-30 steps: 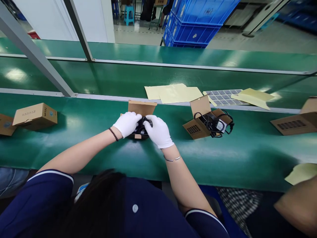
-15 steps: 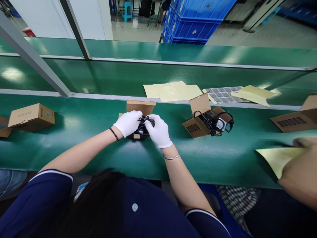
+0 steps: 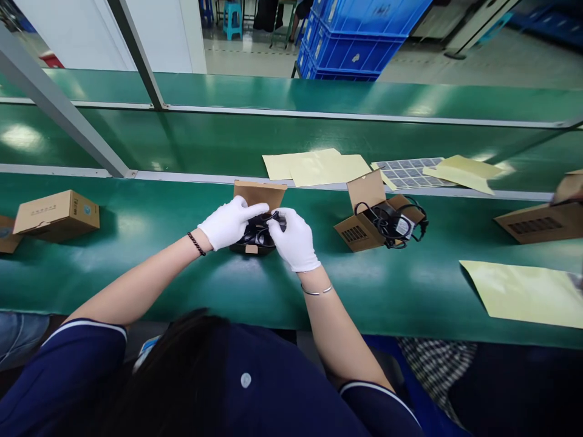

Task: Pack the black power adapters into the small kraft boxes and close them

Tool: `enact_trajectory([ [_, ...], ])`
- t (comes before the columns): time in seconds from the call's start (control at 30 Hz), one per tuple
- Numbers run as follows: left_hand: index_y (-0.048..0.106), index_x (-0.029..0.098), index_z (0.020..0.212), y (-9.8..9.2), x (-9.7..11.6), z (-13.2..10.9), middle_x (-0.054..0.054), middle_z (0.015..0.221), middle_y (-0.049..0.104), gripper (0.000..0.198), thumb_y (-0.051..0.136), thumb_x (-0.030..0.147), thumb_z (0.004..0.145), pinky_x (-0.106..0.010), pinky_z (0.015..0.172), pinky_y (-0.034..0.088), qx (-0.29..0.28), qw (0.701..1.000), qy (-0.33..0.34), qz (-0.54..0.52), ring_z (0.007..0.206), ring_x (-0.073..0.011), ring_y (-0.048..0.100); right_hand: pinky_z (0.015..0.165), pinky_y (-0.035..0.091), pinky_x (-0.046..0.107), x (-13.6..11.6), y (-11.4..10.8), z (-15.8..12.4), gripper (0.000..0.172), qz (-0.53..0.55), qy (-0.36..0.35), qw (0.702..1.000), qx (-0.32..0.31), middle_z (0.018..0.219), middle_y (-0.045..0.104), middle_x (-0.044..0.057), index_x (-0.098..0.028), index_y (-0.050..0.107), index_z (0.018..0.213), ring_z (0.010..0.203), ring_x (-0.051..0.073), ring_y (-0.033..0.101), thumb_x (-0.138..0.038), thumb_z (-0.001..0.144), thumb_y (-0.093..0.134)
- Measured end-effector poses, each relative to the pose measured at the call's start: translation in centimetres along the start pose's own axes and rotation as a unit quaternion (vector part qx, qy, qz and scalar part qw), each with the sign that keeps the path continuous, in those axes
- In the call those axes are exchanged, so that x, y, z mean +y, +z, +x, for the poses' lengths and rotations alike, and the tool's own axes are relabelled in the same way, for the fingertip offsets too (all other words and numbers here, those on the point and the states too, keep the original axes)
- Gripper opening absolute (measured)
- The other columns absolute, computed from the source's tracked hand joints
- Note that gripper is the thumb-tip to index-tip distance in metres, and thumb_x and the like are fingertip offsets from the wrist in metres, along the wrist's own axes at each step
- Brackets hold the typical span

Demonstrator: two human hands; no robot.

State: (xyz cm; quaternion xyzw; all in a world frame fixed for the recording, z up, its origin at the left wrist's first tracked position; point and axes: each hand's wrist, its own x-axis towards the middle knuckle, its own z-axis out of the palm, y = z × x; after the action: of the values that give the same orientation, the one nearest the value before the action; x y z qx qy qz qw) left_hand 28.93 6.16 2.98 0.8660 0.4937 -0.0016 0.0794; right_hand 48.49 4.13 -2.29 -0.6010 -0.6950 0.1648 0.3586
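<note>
A small cardboard box (image 3: 260,193) stands in front of me with its lid flap raised at the back. Black cable (image 3: 259,233) lies bundled inside it. My left hand (image 3: 230,223), in a white glove, is over the box's left side with its fingers stretched out toward the right. On the other side, my white-gloved right hand (image 3: 295,240) pinches part of the black cable at the box's right edge. To the right is another open cardboard box (image 3: 364,233), tilted, with a coiled black cable (image 3: 387,227) and a white-labelled black adapter (image 3: 402,227) sticking out.
A closed cardboard box (image 3: 57,216) sits at the left, and an open one (image 3: 540,221) at the far right. Yellowish paper sheets (image 3: 319,167) and a grid label sheet (image 3: 407,174) lie along the rail. Another sheet (image 3: 528,294) is on the green bench (image 3: 182,279).
My left hand has shifted left and its fingers have straightened off the cable. My right hand stays almost in place. At the right, a co-worker's arm has left view and the yellow sheet lies flatter.
</note>
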Motion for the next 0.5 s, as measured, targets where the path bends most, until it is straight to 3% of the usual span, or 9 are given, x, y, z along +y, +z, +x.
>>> enact_trajectory([
  [0.1,0.064,0.033,0.135,-0.1,0.4,0.3,-0.008,0.116,0.061,0.042,0.042,0.023,0.1,-0.032,0.069,0.051,-0.046,0.998,0.031,0.023,0.082,-0.0219,0.068,0.088,0.057,0.042,-0.1,0.0,0.1,0.026,-0.01,-0.017,1.0,-0.007,0.105,0.079,0.011,-0.022,0.069,0.106,0.096,0.028,0.071,-0.032,0.088,0.053],
  [0.27,0.065,0.018,0.126,-1.1,2.0,1.9,-0.014,0.105,0.07,0.033,0.05,0.025,0.098,-0.037,0.075,0.053,-0.077,0.992,0.036,0.089,0.095,-0.0317,0.071,0.088,0.056,0.042,-0.4,-0.2,0.2,0.022,-0.03,-0.017,0.999,-0.032,0.104,0.078,0.01,-0.022,0.07,0.102,0.096,0.028,0.07,-0.029,0.089,0.054],
  [0.37,0.071,0.018,0.116,-2.2,1.7,2.4,-0.014,0.102,0.073,0.026,0.056,0.022,0.095,-0.038,0.076,0.053,-0.116,0.989,0.035,0.086,0.093,-0.032,0.073,0.089,0.056,0.042,-0.5,-0.2,0.1,0.022,-0.019,-0.013,0.999,-0.038,0.105,0.078,0.01,-0.022,0.07,0.103,0.098,0.029,0.07,-0.029,0.089,0.054],
  [0.43,0.074,0.02,0.109,-2.7,1.0,2.5,-0.012,0.105,0.074,0.024,0.057,0.019,0.092,-0.036,0.077,0.053,-0.118,0.99,0.045,0.061,0.093,-0.03,0.073,0.09,0.056,0.043,-0.4,-0.2,0.0,0.023,-0.005,-0.007,1.0,-0.029,0.106,0.078,0.01,-0.023,0.07,0.104,0.099,0.028,0.07,-0.03,0.089,0.054],
  [0.5,0.073,0.022,0.113,-2.7,0.3,2.4,-0.01,0.113,0.073,0.027,0.055,0.017,0.093,-0.034,0.082,0.054,-0.082,0.995,0.048,0.009,0.098,-0.027,0.072,0.09,0.056,0.043,-0.3,0.0,-0.1,0.024,0.011,-0.002,1.0,-0.019,0.106,0.078,0.01,-0.023,0.07,0.105,0.099,0.028,0.07,-0.031,0.09,0.053],
])
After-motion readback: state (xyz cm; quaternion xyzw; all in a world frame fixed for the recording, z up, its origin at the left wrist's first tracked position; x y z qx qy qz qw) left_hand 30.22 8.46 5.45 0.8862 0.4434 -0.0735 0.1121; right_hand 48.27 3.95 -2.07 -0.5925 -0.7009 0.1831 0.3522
